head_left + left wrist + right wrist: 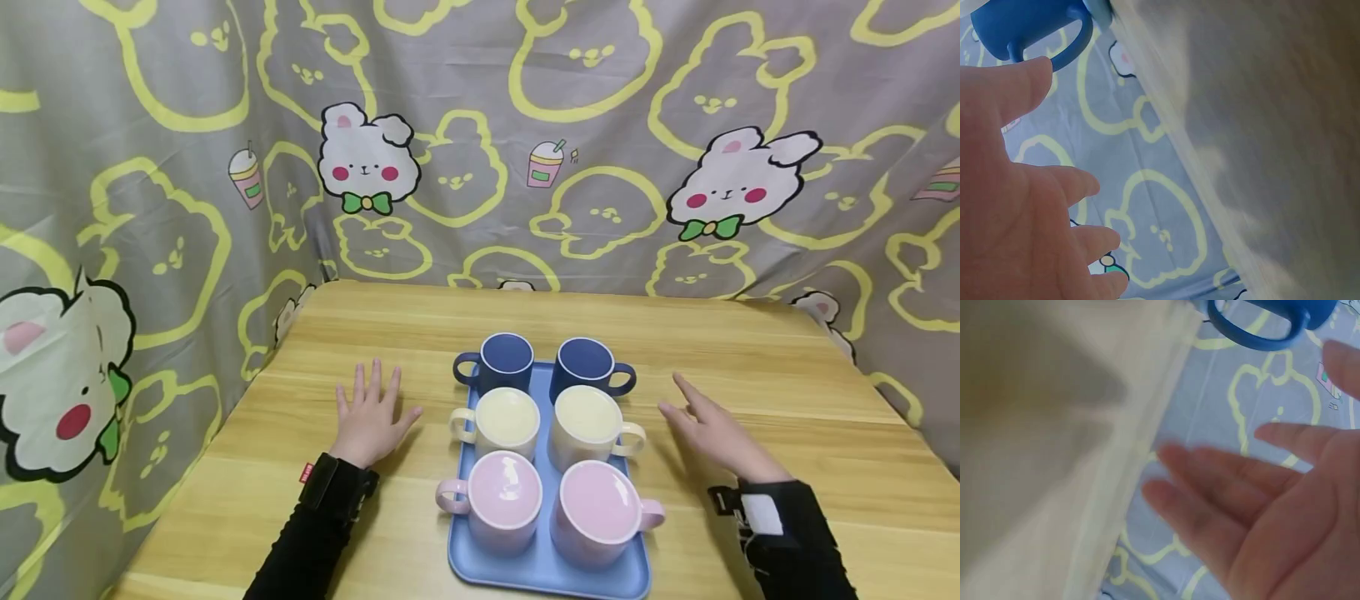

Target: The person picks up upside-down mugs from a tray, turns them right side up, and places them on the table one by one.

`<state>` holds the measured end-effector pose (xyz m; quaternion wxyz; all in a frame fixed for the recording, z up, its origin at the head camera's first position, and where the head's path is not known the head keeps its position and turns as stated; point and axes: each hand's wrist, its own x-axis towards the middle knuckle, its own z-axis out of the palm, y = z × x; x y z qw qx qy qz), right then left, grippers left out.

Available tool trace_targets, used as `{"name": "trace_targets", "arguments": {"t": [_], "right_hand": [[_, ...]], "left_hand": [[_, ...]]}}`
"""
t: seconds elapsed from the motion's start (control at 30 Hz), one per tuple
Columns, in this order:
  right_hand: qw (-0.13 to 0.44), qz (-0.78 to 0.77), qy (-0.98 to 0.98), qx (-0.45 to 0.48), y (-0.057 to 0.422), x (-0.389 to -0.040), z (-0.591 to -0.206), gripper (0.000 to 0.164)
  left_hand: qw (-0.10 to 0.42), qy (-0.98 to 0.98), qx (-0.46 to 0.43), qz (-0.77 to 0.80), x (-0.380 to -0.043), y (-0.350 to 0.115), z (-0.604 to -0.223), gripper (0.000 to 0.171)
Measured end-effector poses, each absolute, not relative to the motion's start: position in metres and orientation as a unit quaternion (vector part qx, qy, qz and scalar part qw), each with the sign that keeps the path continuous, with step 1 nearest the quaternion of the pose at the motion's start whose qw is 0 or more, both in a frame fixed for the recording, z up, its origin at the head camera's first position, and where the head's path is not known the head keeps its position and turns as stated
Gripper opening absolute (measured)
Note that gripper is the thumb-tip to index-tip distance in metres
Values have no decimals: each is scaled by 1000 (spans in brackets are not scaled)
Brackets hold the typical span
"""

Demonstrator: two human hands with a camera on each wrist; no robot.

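Observation:
A blue tray (pixel 547 567) lies on the wooden table (pixel 787 383) with mugs in pairs: two dark blue mugs (pixel 507 360) at the back, two cream mugs (pixel 507 422) in the middle, two pink mugs (pixel 504 500) at the front. My left hand (pixel 369 417) rests flat on the table left of the tray, fingers spread. My right hand (pixel 708 429) hovers open just right of the tray, fingers straight. Neither hand holds anything. A dark blue mug handle (pixel 1069 47) shows in the left wrist view, and the other blue handle (pixel 1254 331) in the right wrist view.
A grey curtain (pixel 480 142) printed with yellow and white bunnies hangs behind the table and down its left and right sides. The table's left edge (pixel 225 417) is near my left hand.

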<state>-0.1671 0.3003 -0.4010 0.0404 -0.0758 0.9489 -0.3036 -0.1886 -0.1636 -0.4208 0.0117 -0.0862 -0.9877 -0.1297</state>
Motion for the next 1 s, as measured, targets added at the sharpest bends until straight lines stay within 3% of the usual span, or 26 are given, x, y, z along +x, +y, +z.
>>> {"name": "trace_targets", "arguments": {"t": [0.13, 0.33, 0.53, 0.7, 1.0], "right_hand": [[59, -315, 942, -105, 294, -190, -392, 64], [168, -393, 895, -128, 285, -221, -395, 54], [218, -475, 842, -134, 281, -240, -406, 29], [219, -515, 820, -116, 277, -245, -420, 17], [170, -535, 824, -74, 269, -244, -428, 16]], "left_hand": [[19, -988, -85, -132, -187, -166, -423, 76], [20, -987, -83, -133, -186, -167, -424, 75], [27, -986, -89, -136, -188, -166, -423, 74], [25, -986, -90, -136, -189, -166, -422, 74], [24, -987, -87, -136, -189, -165, -422, 74]]}}
